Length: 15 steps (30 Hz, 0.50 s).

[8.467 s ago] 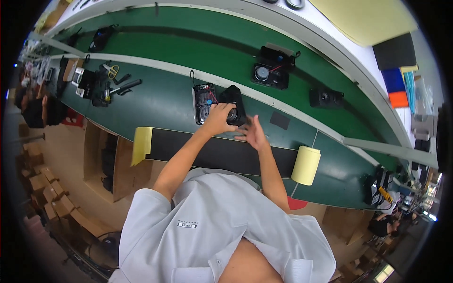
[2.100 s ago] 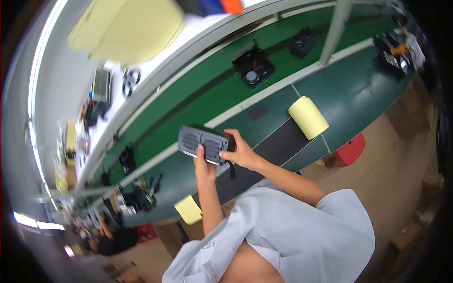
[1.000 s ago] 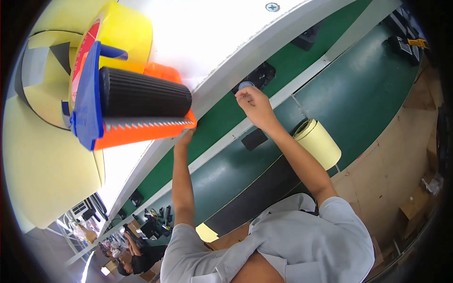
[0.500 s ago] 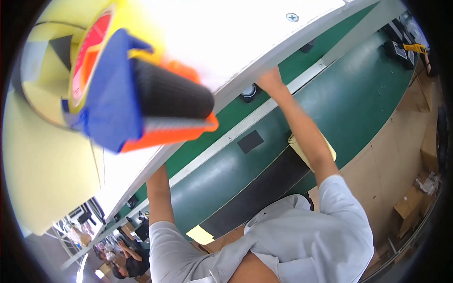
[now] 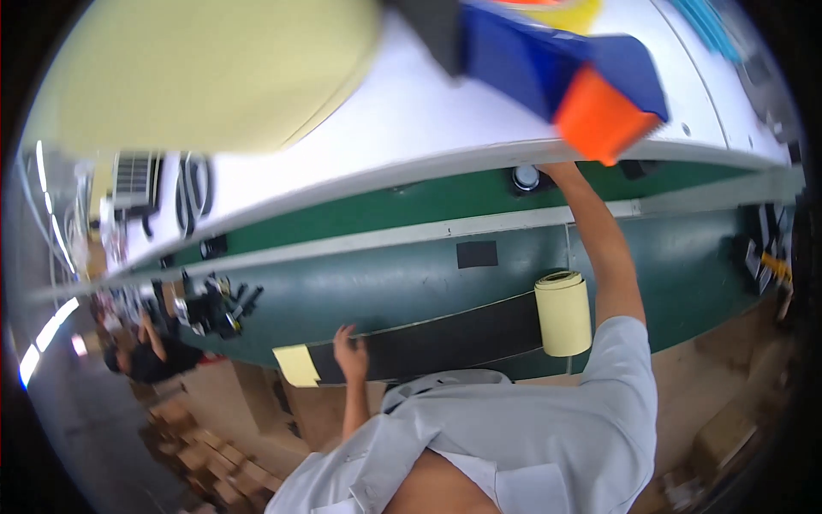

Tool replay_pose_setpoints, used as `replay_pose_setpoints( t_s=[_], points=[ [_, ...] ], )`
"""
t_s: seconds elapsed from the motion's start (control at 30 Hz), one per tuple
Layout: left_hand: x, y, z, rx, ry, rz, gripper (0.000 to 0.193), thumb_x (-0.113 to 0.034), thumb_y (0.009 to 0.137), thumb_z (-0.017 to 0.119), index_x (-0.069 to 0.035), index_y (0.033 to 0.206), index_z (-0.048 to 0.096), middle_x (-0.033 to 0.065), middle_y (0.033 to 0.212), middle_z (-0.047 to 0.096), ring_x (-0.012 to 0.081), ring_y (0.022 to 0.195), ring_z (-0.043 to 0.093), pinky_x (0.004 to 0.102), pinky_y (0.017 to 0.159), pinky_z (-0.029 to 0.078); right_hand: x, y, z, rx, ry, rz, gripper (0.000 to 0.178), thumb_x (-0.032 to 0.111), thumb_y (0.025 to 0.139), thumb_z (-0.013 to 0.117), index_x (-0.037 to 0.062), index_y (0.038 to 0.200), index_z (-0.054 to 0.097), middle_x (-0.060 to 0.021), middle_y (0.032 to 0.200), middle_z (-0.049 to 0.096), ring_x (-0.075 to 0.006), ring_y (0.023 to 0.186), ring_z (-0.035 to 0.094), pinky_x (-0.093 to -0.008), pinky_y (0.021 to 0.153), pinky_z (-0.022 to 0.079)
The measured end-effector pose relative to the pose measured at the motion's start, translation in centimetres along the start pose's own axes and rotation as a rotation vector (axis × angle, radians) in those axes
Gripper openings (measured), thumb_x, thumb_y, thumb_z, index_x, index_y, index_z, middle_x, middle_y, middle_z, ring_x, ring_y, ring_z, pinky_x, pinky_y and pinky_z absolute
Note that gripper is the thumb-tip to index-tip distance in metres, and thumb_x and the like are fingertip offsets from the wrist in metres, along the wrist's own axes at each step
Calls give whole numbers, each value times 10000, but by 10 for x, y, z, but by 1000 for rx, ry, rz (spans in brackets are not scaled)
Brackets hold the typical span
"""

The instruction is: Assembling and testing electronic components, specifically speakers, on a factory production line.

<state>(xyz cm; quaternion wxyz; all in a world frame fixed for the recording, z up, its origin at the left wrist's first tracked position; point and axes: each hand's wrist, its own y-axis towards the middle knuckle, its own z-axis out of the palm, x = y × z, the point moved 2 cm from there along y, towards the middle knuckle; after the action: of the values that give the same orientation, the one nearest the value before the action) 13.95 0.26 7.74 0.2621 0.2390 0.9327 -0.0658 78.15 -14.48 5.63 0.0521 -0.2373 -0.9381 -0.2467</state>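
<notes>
My left hand (image 5: pixel 349 355) rests over the left end of a long black strip (image 5: pixel 437 338), fingers apart and nothing visible in them. Beside it, the strip's end shows cream backing paper (image 5: pixel 296 366). At the strip's right end stands a cream roll (image 5: pixel 562 319). My right hand (image 5: pixel 558 171) reaches under the edge of the white shelf (image 5: pixel 377 171), next to a round silver-topped black fitting (image 5: pixel 525 179); its fingers are hidden. Above, on the shelf, is a blurred blue tape dispenser (image 5: pixel 522 60) with an orange part.
A small black square (image 5: pixel 477 254) lies on the green table (image 5: pixel 402 283). Large cream sheets (image 5: pixel 214 77) cover the shelf's left. Dark tools (image 5: pixel 214 308) are at the table's left, with a person (image 5: pixel 150 355) beyond. Cardboard boxes (image 5: pixel 205 458) stand on the floor.
My view has swung level. My left hand has come from under the shelf down to the strip's left end. My right hand stays at the shelf edge.
</notes>
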Motion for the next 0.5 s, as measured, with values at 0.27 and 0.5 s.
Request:
replay_pose_setpoints(
  t_s=[0.27,0.5],
  points=[
    [145,-83,-18,-153,270,-469,526,-145,829,688,-64,1324,529,216,1306,540,410,1221,509,459,1021,439,138,-6,-82,361,-185,-401,70,100,719,640,72,774,673,-78,787,651,-267,889,586,-419,758,420],
    [160,-47,-20,-268,-195,-449,309,-44,861,618,-33,1169,644,164,1247,621,359,1172,557,418,1011,444,354,-39,-70,392,25,-880,77,172,761,602,135,702,636,-13,746,630,-183,878,571,-363,761,412]
  ],
)
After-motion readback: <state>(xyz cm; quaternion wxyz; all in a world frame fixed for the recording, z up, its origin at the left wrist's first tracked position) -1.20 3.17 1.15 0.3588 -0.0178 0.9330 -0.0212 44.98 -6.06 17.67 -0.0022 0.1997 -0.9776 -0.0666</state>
